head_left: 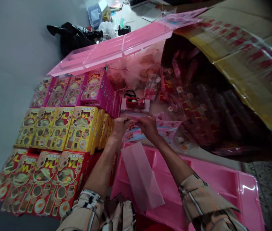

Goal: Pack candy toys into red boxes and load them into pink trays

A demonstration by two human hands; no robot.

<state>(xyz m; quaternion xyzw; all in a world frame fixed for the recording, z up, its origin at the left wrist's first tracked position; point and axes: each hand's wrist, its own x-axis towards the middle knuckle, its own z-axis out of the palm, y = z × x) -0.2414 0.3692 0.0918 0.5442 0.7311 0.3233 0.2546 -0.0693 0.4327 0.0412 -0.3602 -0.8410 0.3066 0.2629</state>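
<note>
My left hand (pixel 121 126) and my right hand (pixel 147 126) are close together, fingers closed. A thin, pinkish edge shows between and just beyond my fingertips; what they pinch is too dim and blurred to name. Just past them lies a red tape dispenser (pixel 135 102) with a roll in it, on a white patch. Blue-and-pink printed cards (pixel 166 125) lie under and beside my right hand. Below my forearms sits a pink compartmented plastic tray (pixel 172 179), with a folded translucent sheet (pixel 142 176) lying across it.
Stacked toy boxes stand at left: purple (pixel 74 88), yellow (pixel 83 128) and red (pixel 70 176). An open carton (pixel 253 61) at right holds several bagged red items (pixel 193 109). Behind are a pink plastic panel (pixel 112 46), a cloudy plastic bag (pixel 136 69) and a black bag (pixel 74 38).
</note>
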